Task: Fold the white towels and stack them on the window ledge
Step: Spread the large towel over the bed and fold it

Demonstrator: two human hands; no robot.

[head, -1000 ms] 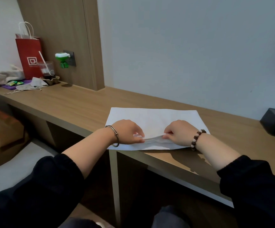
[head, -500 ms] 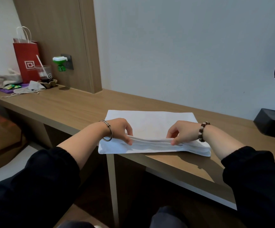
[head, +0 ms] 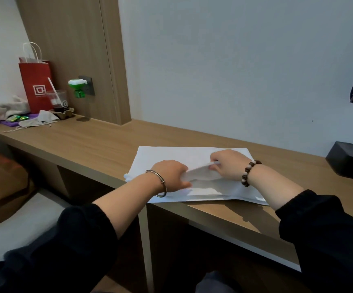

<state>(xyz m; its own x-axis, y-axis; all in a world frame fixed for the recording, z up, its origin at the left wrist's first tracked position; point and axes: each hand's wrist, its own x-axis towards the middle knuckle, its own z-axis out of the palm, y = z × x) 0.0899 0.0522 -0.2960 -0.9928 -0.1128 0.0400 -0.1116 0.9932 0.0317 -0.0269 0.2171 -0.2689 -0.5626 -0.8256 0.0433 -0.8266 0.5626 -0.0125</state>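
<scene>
A white towel [head: 171,155] lies folded flat on the wooden ledge [head: 99,144], its near edge at the ledge's front. My left hand [head: 171,174] and my right hand [head: 228,163] both pinch the towel's top layer near its middle and hold that layer raised off the layer below. The lifted flap arches between the two hands. The right hand sits farther back over the towel than the left. The fingertips of both hands are partly hidden by the cloth.
At the ledge's far left stand a red paper bag [head: 36,85], a plastic cup with a straw [head: 57,100], crumpled cloths [head: 38,121] and a green plug-in device [head: 78,87] on a wall socket. A black box [head: 348,159] sits at the right edge.
Both hands have lifted the towel's top layer from the near edge and carried it back over the towel. The right hand has gone farther back than the left.
</scene>
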